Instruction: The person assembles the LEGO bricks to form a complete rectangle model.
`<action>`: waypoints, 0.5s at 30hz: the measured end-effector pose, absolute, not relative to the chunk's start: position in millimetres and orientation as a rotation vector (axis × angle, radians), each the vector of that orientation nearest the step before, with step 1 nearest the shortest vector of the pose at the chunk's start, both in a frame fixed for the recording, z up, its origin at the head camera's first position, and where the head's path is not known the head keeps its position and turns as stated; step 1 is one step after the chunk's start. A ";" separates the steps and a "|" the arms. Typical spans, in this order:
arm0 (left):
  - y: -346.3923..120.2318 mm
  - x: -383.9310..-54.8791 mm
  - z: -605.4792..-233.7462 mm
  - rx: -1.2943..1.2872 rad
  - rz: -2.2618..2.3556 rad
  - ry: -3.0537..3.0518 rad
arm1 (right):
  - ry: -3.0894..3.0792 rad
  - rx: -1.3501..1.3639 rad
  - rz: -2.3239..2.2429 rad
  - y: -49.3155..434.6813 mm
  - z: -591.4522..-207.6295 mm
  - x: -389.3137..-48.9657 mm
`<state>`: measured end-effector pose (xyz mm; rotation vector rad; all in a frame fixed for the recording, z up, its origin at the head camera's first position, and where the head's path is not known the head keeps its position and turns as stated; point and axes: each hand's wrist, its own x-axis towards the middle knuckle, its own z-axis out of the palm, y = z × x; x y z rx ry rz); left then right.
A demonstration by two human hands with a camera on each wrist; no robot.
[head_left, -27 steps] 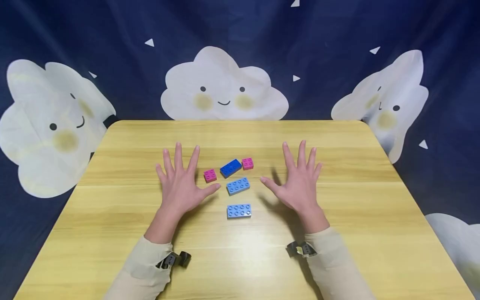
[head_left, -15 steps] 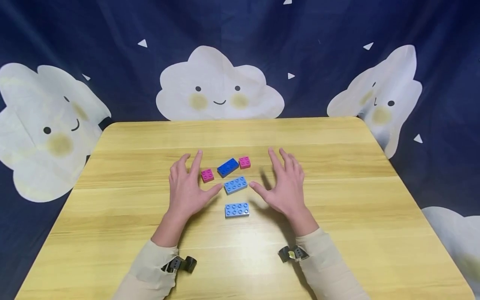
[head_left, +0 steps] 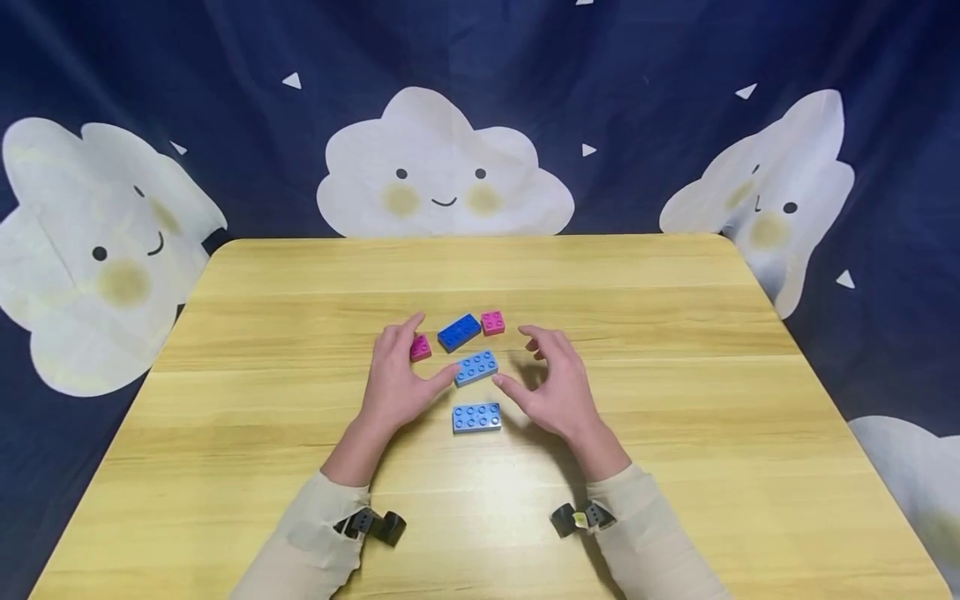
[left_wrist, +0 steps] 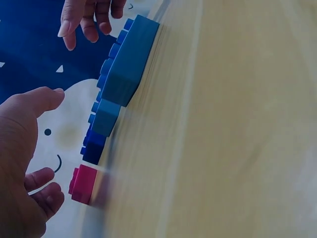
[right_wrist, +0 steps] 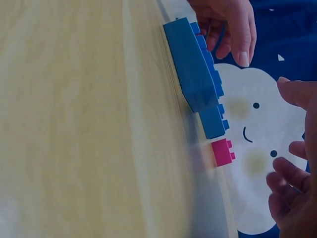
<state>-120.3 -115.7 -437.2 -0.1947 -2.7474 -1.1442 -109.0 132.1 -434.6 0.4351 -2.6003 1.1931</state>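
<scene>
Five toy building bricks is more than I count singly, so several lie in a loose cluster at mid-table. A light blue brick [head_left: 476, 417] lies nearest me, with a second light blue brick [head_left: 480, 367] behind it. Farther back are a dark blue brick [head_left: 459, 333], a pink brick [head_left: 492, 322] to its right and another pink brick [head_left: 422, 348] to its left. My left hand [head_left: 396, 385] hovers at the left, fingers relaxed and holding nothing; its index finger partly hides the left pink brick and its thumb overlaps the middle light blue one. My right hand [head_left: 558, 390], loosely bent and holding nothing, has its thumb near that brick's right end.
The bricks stand on a wooden table [head_left: 675, 333] with rounded far corners. Behind it hangs a dark blue curtain [head_left: 615, 67] printed with smiling clouds. A small black camera [head_left: 390, 528] is strapped at the left wrist, another camera [head_left: 564, 520] at the right.
Both hands have moved inward toward the bricks. Their fingers, spread wide before, have drawn together and bent. The bricks have not moved on the table; the head view has shifted slightly.
</scene>
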 end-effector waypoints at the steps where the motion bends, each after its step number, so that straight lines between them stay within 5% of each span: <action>1: -114.9 -120.3 -437.9 -0.201 -1.159 -2.741 | -2.595 0.452 1.221 131.6 -435.5 -108.9; 15: -106.1 -118.9 -446.1 -0.277 -1.353 -2.719 | -2.676 0.628 1.390 123.3 -445.6 -102.0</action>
